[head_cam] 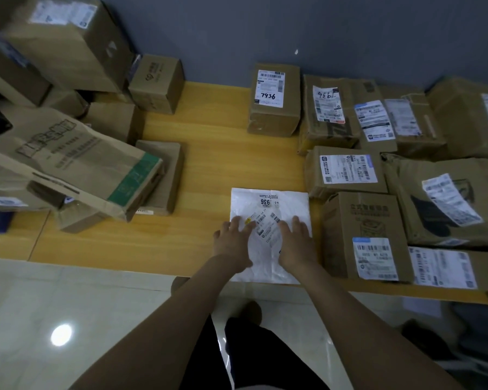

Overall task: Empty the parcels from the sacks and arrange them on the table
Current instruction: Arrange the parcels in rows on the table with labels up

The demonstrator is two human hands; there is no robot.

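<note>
A flat white plastic mailer (276, 204) with a printed label lies on the wooden table (217, 161) near its front edge. Both my hands rest flat on top of it, fingers spread: my left hand (233, 243) on its left half, my right hand (296, 243) on its right half. Neither hand grips it. To the right, cardboard parcels with white labels lie in rows, the nearest a brown box (364, 235) touching the mailer's right side. A labelled box (273, 99) marked 7936 stands at the back.
A heap of larger cardboard boxes (65, 40) and a tilted brown parcel (76, 161) fills the table's left side. A grey wall runs behind. Shiny white floor tiles (68, 319) lie in front of the table; my dark trousers show below.
</note>
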